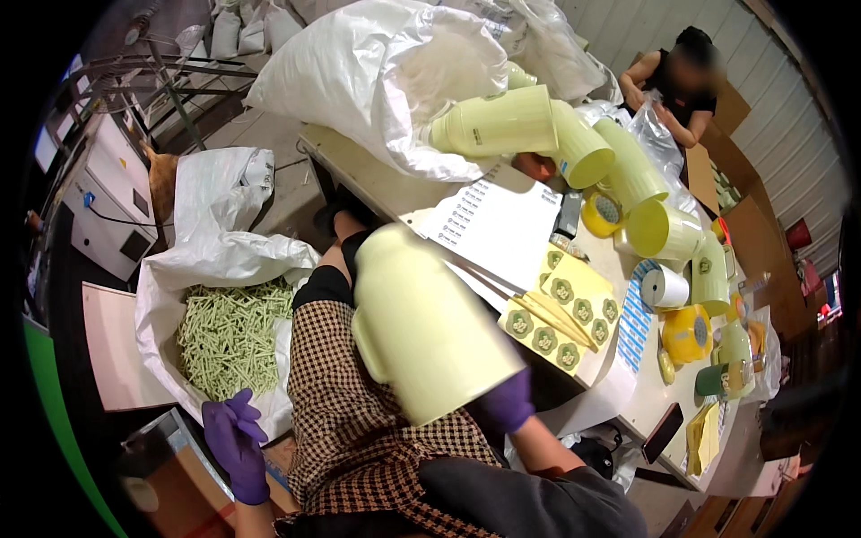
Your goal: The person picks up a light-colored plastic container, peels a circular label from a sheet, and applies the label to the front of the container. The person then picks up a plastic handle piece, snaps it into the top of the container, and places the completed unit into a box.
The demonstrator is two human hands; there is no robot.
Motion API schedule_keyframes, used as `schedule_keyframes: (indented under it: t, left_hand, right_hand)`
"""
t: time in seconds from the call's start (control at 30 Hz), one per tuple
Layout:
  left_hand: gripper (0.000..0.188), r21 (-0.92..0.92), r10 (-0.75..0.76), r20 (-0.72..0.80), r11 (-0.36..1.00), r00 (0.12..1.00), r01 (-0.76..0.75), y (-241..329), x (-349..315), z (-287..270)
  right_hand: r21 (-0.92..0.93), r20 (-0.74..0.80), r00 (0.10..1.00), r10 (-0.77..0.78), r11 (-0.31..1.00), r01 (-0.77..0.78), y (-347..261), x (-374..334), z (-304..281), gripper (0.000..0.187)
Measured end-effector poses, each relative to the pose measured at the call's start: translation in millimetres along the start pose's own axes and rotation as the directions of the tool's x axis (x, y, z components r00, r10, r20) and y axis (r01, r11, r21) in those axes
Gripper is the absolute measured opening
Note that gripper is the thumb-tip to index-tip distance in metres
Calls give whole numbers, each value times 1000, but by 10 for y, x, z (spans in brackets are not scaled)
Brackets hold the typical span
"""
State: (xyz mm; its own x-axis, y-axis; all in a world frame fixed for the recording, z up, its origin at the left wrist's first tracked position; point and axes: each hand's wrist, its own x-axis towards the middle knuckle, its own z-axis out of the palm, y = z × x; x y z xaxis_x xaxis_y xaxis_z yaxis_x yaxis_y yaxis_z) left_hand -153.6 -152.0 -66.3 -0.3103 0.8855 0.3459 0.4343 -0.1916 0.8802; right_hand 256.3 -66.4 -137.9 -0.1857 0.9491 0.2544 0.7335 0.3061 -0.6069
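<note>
A pale yellow-green plastic jug shell (426, 327) with a handle along its left side is tilted over my lap, its wide end toward my right hand. My right hand (507, 399), in a purple glove, grips the shell at that wide end; its fingers are mostly hidden behind the rim. At the lower left is my left hand (235, 439), also in a purple glove, with fingers partly bent and apart and nothing visible in them. It is beside a white woven sack (157, 309) that holds many small light-green plastic pieces (235, 336).
On the table (359, 166) are more jug shells (502, 121), sticker sheets (565, 309), tape rolls (689, 334) and a phone (662, 433). A large white sack (350, 76) lies at the far end. Another person (677, 90) handles clear plastic at the far right.
</note>
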Motion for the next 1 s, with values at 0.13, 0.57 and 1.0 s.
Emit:
schedule_keyframes:
  t: [0.13,0.57,1.0]
  left_hand:
    - [19,378,182,114,901,977,-212,-57,-164,168]
    - [45,-134,-506,-713,778,486,613,-1407,-2703,-1415]
    - [61,31,25,-999,-13,32,999,-1346,-4907,-2710]
  right_hand:
    - [-458,-268,962,-43,885,-88,1306,377,-869,54]
    - [755,114,991,74,642,-135,297,998,-277,53]
    - [755,298,942,153,566,-331,-311,971,-239,26]
